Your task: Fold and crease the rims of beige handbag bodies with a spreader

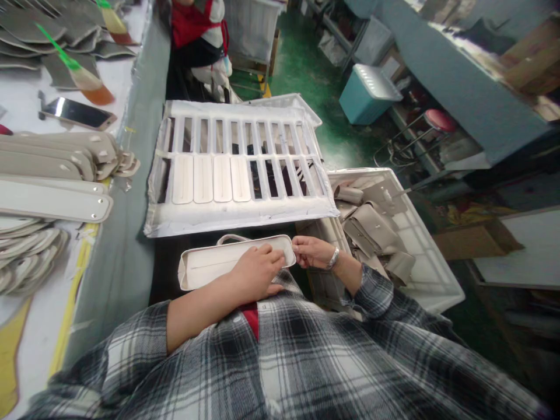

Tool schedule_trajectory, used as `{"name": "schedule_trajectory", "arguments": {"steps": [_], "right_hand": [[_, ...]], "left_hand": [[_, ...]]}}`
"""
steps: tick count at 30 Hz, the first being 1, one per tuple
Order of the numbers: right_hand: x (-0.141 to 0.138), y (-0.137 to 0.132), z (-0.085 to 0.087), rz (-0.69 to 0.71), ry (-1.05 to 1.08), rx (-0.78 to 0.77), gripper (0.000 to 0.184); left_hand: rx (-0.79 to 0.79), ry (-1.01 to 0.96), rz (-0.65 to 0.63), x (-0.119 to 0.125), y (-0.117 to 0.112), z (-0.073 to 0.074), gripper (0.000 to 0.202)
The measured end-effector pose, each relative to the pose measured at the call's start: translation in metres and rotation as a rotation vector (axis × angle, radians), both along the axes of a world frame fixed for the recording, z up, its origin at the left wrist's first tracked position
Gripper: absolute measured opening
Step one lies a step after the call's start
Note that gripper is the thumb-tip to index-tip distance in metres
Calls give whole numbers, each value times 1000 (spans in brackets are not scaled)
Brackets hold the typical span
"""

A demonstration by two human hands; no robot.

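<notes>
A long cream bag (210, 261) lies on its side across my lap, its narrow panel facing up. The panel has a seam line along its middle and a raised rim, and a loop handle (231, 238) shows behind it. My left hand (259, 269) rests over the right half, fingers bent on the panel and thumb at the near edge. At the right end, my right hand (312, 252) pinches the rim corner between thumb and fingers. Whatever small part lies in that pinch is hidden.
Ahead stands a white slotted rack (240, 219) with several cream panels (223, 181). A white crate (431, 274) of beige bags (371, 227) is at my right. The left table holds stacked straps (48, 154), a phone (79, 113) and glue bottles (83, 81).
</notes>
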State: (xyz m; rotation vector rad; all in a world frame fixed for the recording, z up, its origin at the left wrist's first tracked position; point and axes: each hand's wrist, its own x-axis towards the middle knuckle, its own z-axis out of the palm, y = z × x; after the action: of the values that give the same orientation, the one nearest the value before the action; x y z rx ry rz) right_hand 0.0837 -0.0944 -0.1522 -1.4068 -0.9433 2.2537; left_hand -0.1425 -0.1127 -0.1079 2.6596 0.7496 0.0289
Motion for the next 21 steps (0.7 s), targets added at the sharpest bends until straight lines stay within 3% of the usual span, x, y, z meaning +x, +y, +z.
{"name": "schedule_trajectory", "arguments": {"steps": [7,9,12,14,18,19,21], "right_hand": [[-14,50,28,549,-399,-87,43],[-20,54,33,607,-466,-78,40],[-24,48,38,566,-505,-45,40],[-21,42,38,510,-492,-38,42],[-15,37,34,434,-436,-33,44],[-16,37,34,428,-437,-32,44],[-19,38,37,427,-459,-31,44]], "left_hand": [[-14,33,4,6,2,2,47],[-44,0,34,4,-2,3,52],[-145,-203,99,-17,-15,6,72],[-199,-422,286,-47,-26,8,70],[-66,-707,1147,-125,-46,1,29],[-95,-688,1281,-142,-48,-5,30],[-404,-640,1318,-166,-46,-18,37]]}}
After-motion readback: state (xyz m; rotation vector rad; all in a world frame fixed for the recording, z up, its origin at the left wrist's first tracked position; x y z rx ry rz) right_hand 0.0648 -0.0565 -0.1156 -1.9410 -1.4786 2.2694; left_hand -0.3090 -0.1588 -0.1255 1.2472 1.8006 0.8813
